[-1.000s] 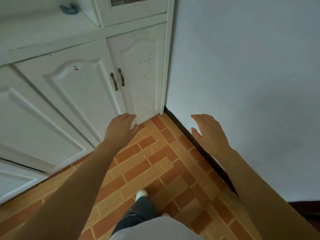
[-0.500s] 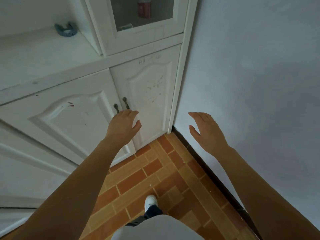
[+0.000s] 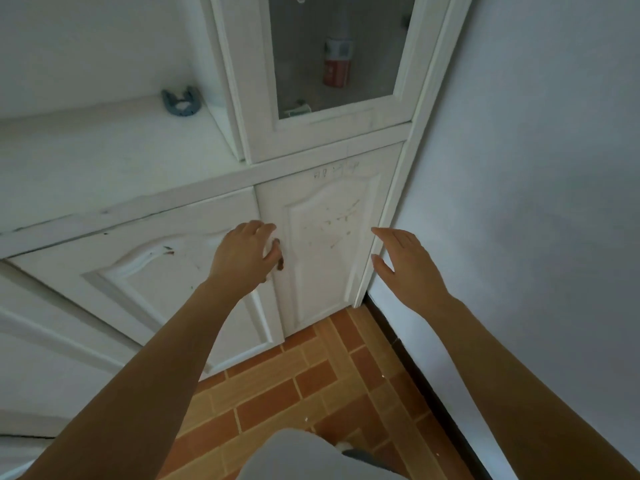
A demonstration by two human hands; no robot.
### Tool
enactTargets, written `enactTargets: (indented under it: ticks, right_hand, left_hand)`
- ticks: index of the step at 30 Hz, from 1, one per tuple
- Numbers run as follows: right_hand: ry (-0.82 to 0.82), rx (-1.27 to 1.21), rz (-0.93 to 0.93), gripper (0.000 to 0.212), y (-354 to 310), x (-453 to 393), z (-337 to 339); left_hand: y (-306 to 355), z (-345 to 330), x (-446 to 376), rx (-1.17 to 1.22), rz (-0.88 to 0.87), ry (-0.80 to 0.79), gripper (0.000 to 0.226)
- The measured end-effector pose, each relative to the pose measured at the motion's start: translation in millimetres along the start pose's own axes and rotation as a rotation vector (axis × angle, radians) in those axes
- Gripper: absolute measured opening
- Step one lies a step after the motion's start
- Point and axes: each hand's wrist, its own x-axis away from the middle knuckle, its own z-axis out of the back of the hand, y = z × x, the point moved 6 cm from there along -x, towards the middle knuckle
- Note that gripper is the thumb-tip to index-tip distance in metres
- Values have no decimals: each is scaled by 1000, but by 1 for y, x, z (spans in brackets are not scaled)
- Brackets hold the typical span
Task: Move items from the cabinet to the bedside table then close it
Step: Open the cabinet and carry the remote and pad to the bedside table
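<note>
The step in hand looks like opening the cabinet (image 3: 325, 237) — both lower doors are shut. The left hand (image 3: 242, 258) is at the handle (image 3: 280, 259), fingers curled near it; whether they grip it I cannot tell. The right hand (image 3: 405, 261) hovers by the door's edge, fingers straight and holding nothing. A can (image 3: 336, 62) stands behind the upper glass door (image 3: 332, 57). Next move, I judge: a firm grip, then a pull outward

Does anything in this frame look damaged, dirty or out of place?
The right lower cabinet door carries reddish-brown smears and faint scribbles near its top edge. The left lower door has a small dark red mark. Nothing is spilled, and both doors sit closed. The left hand is at the handles.
</note>
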Motion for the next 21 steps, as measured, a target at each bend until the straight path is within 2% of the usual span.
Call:
enactTargets:
  ticks: [13, 21]
  right_hand:
    - [218, -10, 262, 47, -80, -99, 94]
    - [336, -43, 389, 46, -135, -147, 134]
  left_hand:
    - [-7, 120, -51, -45, 29, 333, 41]
    - [-22, 159, -70, -52, 44, 437, 42]
